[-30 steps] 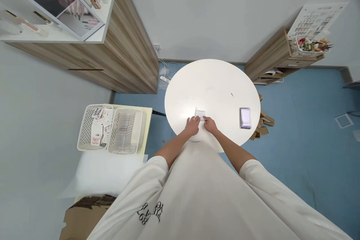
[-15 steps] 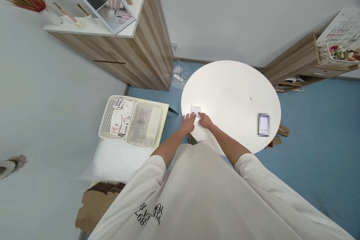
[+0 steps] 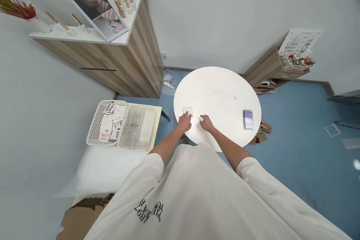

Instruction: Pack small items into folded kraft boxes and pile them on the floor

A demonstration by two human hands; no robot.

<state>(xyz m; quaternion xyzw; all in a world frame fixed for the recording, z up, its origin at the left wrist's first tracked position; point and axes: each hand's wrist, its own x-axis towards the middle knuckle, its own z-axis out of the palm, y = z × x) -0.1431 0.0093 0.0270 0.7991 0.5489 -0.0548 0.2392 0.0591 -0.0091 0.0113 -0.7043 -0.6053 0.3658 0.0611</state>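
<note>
A small, flat, whitish see-through case (image 3: 188,110) lies near the left edge of the round white table (image 3: 216,82). The fingers of my left hand (image 3: 185,122) are stretched out over its near edge, touching it without wrapping around it. To the right, my right hand (image 3: 206,123) is just above or on the tabletop, apart from the case. Its index finger points left, the thumb stands away from it, and nothing shows between them. What the case contains is too small to make out.
A blurred-out phone-like object (image 3: 248,120) lies at the table's right. On a stand to the left, one white basket (image 3: 92,125) holds printed cards and another (image 3: 150,127) holds clear plastic cases. White sheeting (image 3: 109,168), a wooden cabinet (image 3: 143,56) and cardboard pieces (image 3: 261,135) surround the table.
My left hand and the case have shifted left on the table. My right hand has come away from the case, leaving a gap between my hands. The head view has swung about.
</note>
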